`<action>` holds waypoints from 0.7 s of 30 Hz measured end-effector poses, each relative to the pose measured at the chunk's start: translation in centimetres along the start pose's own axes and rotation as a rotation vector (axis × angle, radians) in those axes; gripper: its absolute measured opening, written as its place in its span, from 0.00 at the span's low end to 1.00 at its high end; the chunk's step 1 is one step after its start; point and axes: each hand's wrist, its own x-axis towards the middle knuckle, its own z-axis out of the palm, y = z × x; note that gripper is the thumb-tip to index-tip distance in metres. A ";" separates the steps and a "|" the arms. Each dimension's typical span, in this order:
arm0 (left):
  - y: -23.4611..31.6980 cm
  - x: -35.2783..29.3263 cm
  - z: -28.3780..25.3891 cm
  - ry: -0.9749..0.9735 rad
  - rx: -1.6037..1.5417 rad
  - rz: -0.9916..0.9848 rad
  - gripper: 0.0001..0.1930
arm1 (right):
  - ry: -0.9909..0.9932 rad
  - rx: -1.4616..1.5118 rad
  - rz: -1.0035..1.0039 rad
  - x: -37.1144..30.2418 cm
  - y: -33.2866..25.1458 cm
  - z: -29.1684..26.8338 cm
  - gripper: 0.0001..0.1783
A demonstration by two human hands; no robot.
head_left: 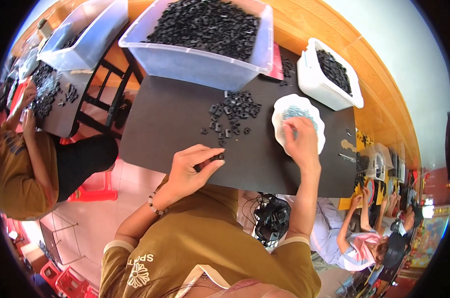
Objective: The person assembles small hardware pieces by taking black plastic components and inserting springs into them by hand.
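L hand (187, 171) pinches blk part (218, 156) btwn thumb & fingertips, near side of loose pile (237, 105). R hand (303, 141) over pins (295, 112) in white dish (279, 119), hiding some; can't tell its grip. Big tub (195, 65) behind pile, white bin (315, 82) behind dish.

Loose components (237, 105) lie at the centre of the tabletop (168, 109). Bin (195, 65), filled with bulk components (205, 30): 11 o'clock. Tub (315, 85), holding further components (334, 72): 2 o'clock. Dish (279, 109), containing small pieces (295, 111): 3 o'clock. Adjacent tabletop (63, 120): 9 o'clock.
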 end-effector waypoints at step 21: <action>0.7 0.0 0.3 -0.014 -0.054 0.024 0.15 | 0.189 0.972 0.362 -1.7 -0.3 -1.3 0.06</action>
